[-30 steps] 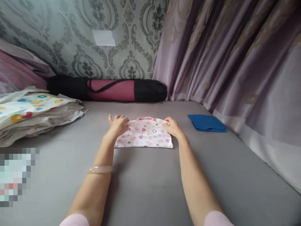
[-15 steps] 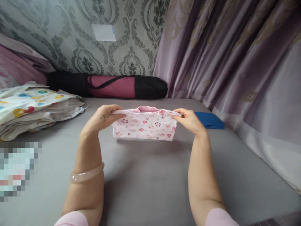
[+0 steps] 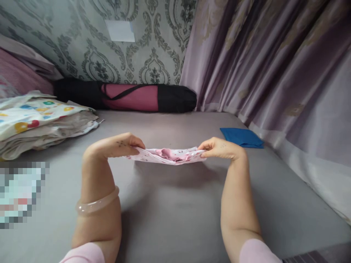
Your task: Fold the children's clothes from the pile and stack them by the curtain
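A folded pink printed shirt (image 3: 167,156) with a plain pink neckline is stretched level between my two hands, a little above the grey bed. I see mostly its upper edge, so the printed front is largely hidden. My left hand (image 3: 124,144) pinches the shirt's left corner between thumb and fingers. At the opposite corner, my right hand (image 3: 216,148) is closed on the cloth in the same way. A pale bangle (image 3: 97,205) circles my left forearm.
A stack of folded cloths (image 3: 46,117) lies at the left on the grey sheet (image 3: 175,219). Along the patterned wall rests a long black and maroon bag (image 3: 131,96). To the right are a flat blue folded cloth (image 3: 242,137) and purple curtains (image 3: 246,65). A blurred patch covers the left edge.
Both hands have come lower and nearer to me with the shirt. Its printed front, which hung facing me, has tilted away, so the upper edge and neckline now show.
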Motion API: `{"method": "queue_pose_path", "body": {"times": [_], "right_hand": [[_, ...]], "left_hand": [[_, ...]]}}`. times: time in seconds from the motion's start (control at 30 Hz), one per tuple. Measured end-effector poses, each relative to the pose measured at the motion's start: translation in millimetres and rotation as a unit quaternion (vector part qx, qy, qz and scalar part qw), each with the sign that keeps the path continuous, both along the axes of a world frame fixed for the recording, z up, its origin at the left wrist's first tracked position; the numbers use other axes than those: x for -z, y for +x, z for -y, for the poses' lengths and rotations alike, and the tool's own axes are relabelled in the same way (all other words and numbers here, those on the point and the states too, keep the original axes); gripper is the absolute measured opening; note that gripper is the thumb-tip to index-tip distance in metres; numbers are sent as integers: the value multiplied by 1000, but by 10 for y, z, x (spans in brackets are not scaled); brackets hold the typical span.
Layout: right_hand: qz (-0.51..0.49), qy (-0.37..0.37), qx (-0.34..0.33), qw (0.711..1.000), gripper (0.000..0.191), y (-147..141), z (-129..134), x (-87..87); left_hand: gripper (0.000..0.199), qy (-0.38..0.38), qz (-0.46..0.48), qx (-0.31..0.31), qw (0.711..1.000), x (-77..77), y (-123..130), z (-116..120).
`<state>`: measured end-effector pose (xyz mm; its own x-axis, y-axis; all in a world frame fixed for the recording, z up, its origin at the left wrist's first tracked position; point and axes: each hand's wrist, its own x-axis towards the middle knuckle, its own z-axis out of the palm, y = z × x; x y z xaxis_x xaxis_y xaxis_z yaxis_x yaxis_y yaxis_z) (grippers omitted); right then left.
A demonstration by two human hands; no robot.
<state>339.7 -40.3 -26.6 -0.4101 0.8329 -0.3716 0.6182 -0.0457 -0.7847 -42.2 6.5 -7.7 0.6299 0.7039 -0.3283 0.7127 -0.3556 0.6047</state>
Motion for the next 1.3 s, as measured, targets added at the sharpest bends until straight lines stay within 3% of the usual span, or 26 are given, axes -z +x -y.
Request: {"method": "queue_pose_path", "body": {"times": [0.17, 0.3, 0.4, 0.47, 0.6, 0.73, 0.87, 1.0, 1.1, 1.3], "right_hand": [[-15, -17, 17, 1000, 49, -1, 35, -19], [-28, 27, 43, 998, 42, -4, 43, -13], [10, 79, 54, 995, 32, -121, -18, 1], [60, 122, 42, 990, 28, -297, -72, 20], [233, 188, -14, 954, 33, -833, -81, 182], [279, 275, -72, 917, 45, -1275, 88, 596], [268, 317, -60, 908, 57, -1388, 235, 1011], [264, 324, -35, 908, 59, -1374, 286, 1149], [277, 314, -15, 908, 61, -1384, 315, 1138], [338, 305, 81, 887, 73, -1253, 360, 1156]], "left_hand": [[45, 26, 11, -18, 999, -28, -27, 32], [50, 99, 36, -69, 992, -35, -16, 37], [50, 121, 38, -94, 988, 1, 144, -19], [46, 121, 30, -72, 990, 55, 330, -71], [30, 171, -59, 8, 983, 273, 707, -71], [31, 260, -137, 20, 956, 635, 823, 152], [32, 322, -124, 31, 938, 1040, 722, 351], [45, 352, -100, -7, 931, 1341, 608, 369], [55, 344, -110, -53, 931, 1427, 572, 351], [66, 303, -157, -119, 933, 1357, 584, 401]]}}
